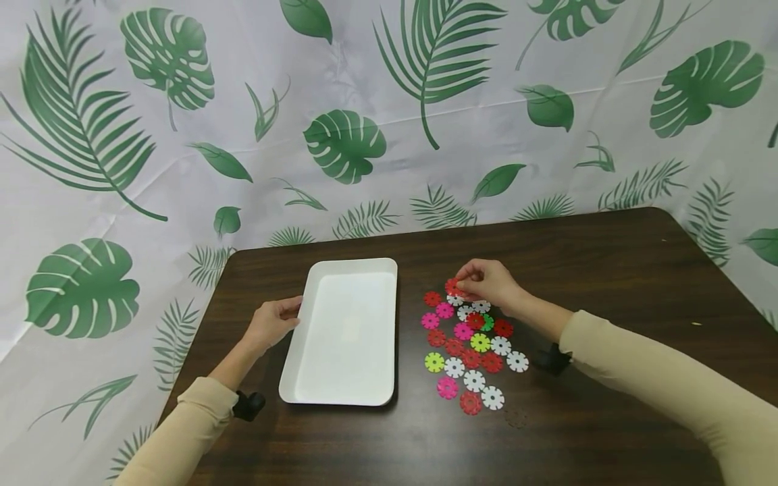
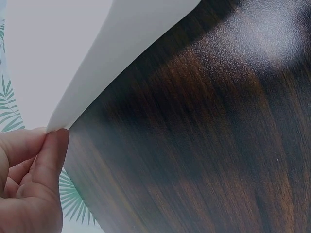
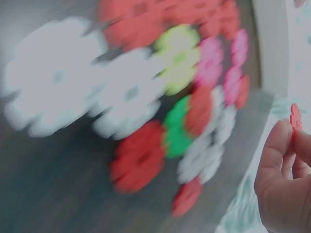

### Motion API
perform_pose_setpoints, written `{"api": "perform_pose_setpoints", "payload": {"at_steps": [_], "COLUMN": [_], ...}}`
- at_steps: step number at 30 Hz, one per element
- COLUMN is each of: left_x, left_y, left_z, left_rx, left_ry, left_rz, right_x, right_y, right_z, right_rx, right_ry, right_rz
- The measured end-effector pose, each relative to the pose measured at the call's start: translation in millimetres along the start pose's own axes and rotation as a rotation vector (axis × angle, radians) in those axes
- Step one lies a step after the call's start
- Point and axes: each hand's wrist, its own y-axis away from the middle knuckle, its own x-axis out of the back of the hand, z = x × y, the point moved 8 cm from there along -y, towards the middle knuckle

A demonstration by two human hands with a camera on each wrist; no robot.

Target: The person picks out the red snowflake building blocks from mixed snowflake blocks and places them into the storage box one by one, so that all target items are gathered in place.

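Hands checked at the dark wood counter (image 1: 608, 270). My right hand (image 1: 489, 283) pinches one red disc (image 1: 452, 286) between thumb and fingertips, lifted at the far end of the disc pile (image 1: 471, 351); the right wrist view shows that disc on edge at my fingertips (image 3: 279, 141), though the picture is blurred. My left hand (image 1: 275, 322) holds the white tray (image 1: 358, 266) by the near part of its left rim, thumb and fingers pinched on the edge, as the left wrist view confirms. Tray long axis runs away from me. It lies to the left of the held disc, just beside the pile, and my right hand is the nearer to the discs. Leaf-print cloth (image 1: 365, 101) hangs behind.
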Motion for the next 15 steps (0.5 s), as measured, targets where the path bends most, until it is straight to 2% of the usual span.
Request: {"api": "perform_pose_setpoints", "payload": {"at_steps": [5, 9, 15], "left_x": [0.0, 0.1, 0.4], "left_y": [0.2, -0.2, -0.3], "left_z": [-0.3, -0.7, 0.0], "left_rx": [-0.001, 0.007, 0.009], "left_ry": [-0.008, -0.005, -0.009], "left_rz": [0.006, 0.004, 0.006], "right_x": [-34.3, -62.4, -104.2], "right_y": [-15.0, -29.5, -53.0], "right_z": [-25.5, -44.5, -64.6], "right_rx": [-0.006, -0.007, -0.054], "right_ry": [-0.08, -0.132, -0.225], "right_rz": [-0.027, -0.02, 0.011]}}
